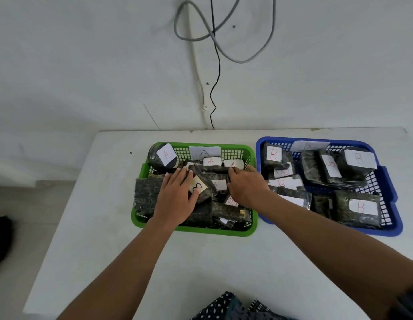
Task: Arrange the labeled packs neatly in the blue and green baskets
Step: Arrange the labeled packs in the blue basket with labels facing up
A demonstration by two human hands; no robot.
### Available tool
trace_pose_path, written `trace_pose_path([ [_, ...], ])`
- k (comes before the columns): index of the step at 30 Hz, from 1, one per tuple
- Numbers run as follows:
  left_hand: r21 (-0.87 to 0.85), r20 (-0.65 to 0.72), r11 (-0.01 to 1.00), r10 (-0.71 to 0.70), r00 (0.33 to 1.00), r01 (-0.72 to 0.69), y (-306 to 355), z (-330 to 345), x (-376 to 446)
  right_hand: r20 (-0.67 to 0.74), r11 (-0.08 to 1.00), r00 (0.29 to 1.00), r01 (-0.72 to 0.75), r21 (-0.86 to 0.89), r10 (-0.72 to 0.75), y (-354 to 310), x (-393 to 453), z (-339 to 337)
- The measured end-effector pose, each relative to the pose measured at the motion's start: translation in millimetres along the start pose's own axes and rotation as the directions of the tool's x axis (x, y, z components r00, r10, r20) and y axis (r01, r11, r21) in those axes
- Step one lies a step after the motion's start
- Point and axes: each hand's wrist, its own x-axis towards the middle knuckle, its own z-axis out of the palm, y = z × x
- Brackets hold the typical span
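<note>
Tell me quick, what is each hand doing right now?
Left hand: open, fingers straight, resting on the packs in the green basket, thumb beside a pack labeled B.
Right hand: on the packs too; whether it holds one cannot be told.

A plain workroom, more a sorting station than a home. A bare white bench (200, 262) stands against an unpainted-looking white wall (85, 54), with loose grey and black cables (215, 65) hanging at upper centre.
</note>
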Motion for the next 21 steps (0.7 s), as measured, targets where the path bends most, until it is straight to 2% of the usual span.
trace_pose_path([
  [3,-0.007,-0.015,1.0,0.018,1.0,-0.018,-2.1,2.6,-1.0,-0.025,1.0,1.0,0.007,-0.01,-0.007,-4.3,-0.5,0.3],
  [6,-0.034,-0.034,0.999,0.022,0.999,-0.023,-4.5,3.3,-2.0,-0.151,0.96,0.988,0.03,0.279,0.013,-20.8,-4.1,-4.9],
  [8,-0.051,-0.046,0.998,0.031,0.998,-0.034,-7.6,2.6,-1.6,-0.102,0.883,0.994,0.009,0.469,0.044,-35.5,-3.5,-10.1],
  [12,-0.094,-0.119,0.995,0.022,0.993,-0.033,-15.7,-2.1,-2.5,0.005,0.72,0.996,-0.072,0.69,0.094,-51.3,5.1,-6.5],
  [14,-0.066,-0.14,0.998,-0.009,0.99,0.0,-23.7,-3.7,-5.4,0.089,0.654,0.988,-0.149,0.742,0.124,-50.4,10.5,-4.2],
  [17,-0.051,-0.129,0.998,-0.043,0.991,0.037,-37.8,-3.9,-9.0,0.19,0.562,0.978,-0.206,0.801,0.088,-49.7,19.3,-0.1],
  [19,-0.053,-0.117,0.998,-0.025,0.993,0.019,-42.5,-3.0,-10.2,0.19,0.548,0.976,-0.219,0.807,0.109,-51.4,25.2,-0.2],
  [21,-0.051,-0.107,0.999,-0.006,0.994,0.001,-43.5,-1.7,-10.8,0.156,0.579,0.978,-0.207,0.789,0.138,-54.9,31.6,-3.0],
])
